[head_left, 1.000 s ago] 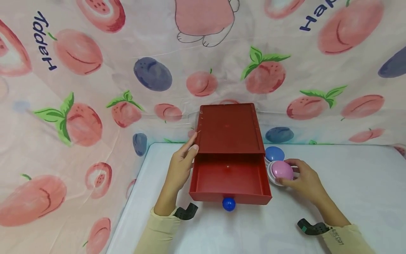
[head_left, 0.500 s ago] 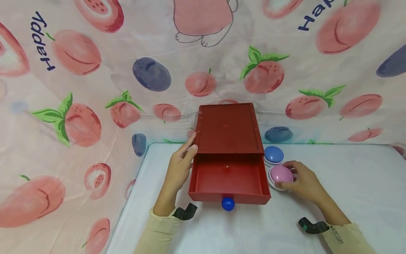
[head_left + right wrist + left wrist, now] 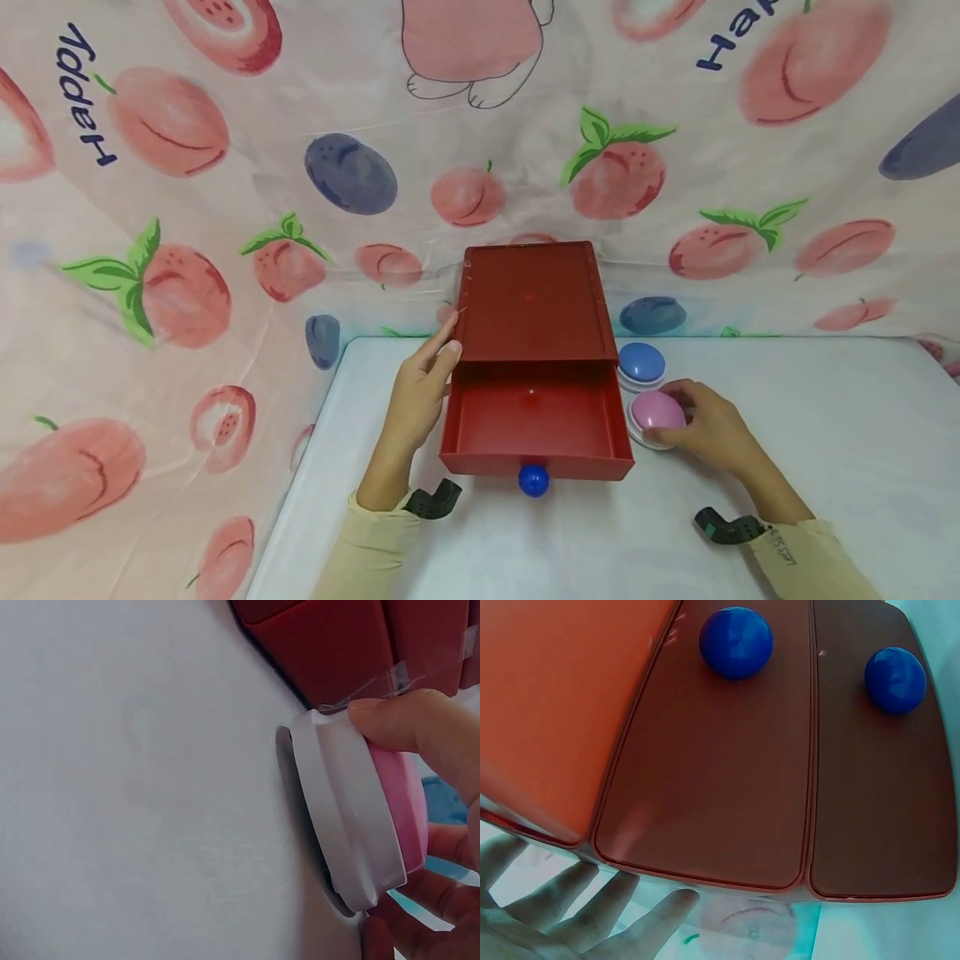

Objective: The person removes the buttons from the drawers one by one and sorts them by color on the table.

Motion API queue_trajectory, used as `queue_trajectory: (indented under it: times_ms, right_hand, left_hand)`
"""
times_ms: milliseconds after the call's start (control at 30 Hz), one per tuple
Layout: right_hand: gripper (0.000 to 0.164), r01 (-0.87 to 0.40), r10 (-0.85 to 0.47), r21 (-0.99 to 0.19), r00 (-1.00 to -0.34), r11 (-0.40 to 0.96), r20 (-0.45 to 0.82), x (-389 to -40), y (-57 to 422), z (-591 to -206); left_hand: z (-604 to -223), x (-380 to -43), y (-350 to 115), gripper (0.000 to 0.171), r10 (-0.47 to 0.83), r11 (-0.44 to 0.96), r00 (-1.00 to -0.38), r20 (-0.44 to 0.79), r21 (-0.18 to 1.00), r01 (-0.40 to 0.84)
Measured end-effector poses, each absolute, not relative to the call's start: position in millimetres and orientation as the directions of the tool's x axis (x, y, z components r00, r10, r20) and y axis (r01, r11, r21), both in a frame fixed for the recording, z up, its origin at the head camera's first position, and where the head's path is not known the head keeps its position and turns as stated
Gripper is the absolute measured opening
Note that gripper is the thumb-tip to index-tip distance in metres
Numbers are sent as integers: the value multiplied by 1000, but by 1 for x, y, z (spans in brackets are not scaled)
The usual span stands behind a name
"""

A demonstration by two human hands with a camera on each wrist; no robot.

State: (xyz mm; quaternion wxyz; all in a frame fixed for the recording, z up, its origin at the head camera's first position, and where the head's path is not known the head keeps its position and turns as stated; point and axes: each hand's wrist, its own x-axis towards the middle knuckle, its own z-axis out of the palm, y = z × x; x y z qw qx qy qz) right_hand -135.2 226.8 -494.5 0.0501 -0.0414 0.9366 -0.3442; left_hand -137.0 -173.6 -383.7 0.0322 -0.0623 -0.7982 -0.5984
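Observation:
My right hand (image 3: pixel 708 425) holds a round pink push button (image 3: pixel 657 409) with a white base, right of the red drawer cabinet (image 3: pixel 532 300). In the right wrist view the thumb presses the edge of its white base (image 3: pixel 341 802), and the other fingers curl around the far side. The base sits at the white table. My left hand (image 3: pixel 420 392) rests along the cabinet's left side with its fingers extended. The top drawer (image 3: pixel 480 465) is pulled out and holds nothing; its blue knob (image 3: pixel 533 481) faces me. Just behind the pink button lies a blue push button (image 3: pixel 642 362).
Lower drawers with round blue knobs (image 3: pixel 736 643) are closed in the left wrist view. Clear tape (image 3: pixel 401 675) sticks along the cabinet's edge near the right thumb. A fruit-print cloth (image 3: pixel 390 108) hangs behind and left of the white table (image 3: pixel 825 433).
My right hand has brought the pink button slightly toward me and lowered it, away from the blue one. My left hand has stayed against the cabinet. The head view has shifted slightly.

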Motion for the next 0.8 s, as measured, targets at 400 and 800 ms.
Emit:
queue_trajectory:
  times_ms: [400, 800]
  right_hand:
    - [84, -17, -82, -645, -994, 764, -70, -135, 222, -495]
    - [88, -6, -76, -645, -994, 764, -81, -133, 225, -498]
  left_hand:
    - [-384, -137, -174, 47, 55, 275, -990, 126, 952, 136]
    - [-384, -138, -174, 48, 62, 257, -990, 130, 956, 142]
